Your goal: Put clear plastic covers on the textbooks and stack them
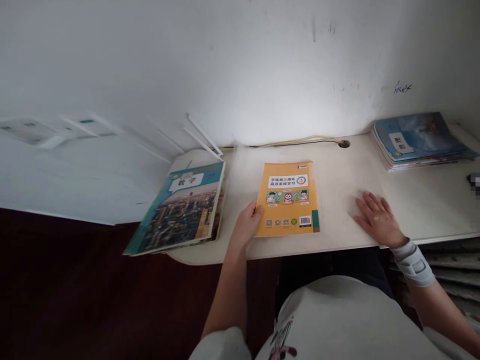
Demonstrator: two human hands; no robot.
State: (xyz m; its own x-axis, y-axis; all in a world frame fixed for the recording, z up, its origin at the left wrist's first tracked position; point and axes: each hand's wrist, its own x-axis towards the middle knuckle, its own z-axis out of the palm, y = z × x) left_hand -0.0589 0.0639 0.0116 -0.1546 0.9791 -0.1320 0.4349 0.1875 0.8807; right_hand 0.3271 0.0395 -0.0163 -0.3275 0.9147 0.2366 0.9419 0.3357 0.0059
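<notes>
An orange booklet [287,217] with cartoon pictures, small square codes and a barcode lies on the white desk [337,195] in front of me. My left hand [248,221] grips its left edge, the thumb on top and the other fingers hidden beneath. To the right, my right hand [377,220] rests palm down on the desktop, fingers stretched out and apart from the booklet. It holds nothing, and a grey wrist brace [414,262] is wrapped around that wrist.
A stack of books [176,210] with a city picture on top overhangs the desk's left edge. Another book stack [416,135] stands at the back right. Thin cables [292,143] run along the wall to a desk hole [344,144]. A dark object [473,181] sits at the right edge.
</notes>
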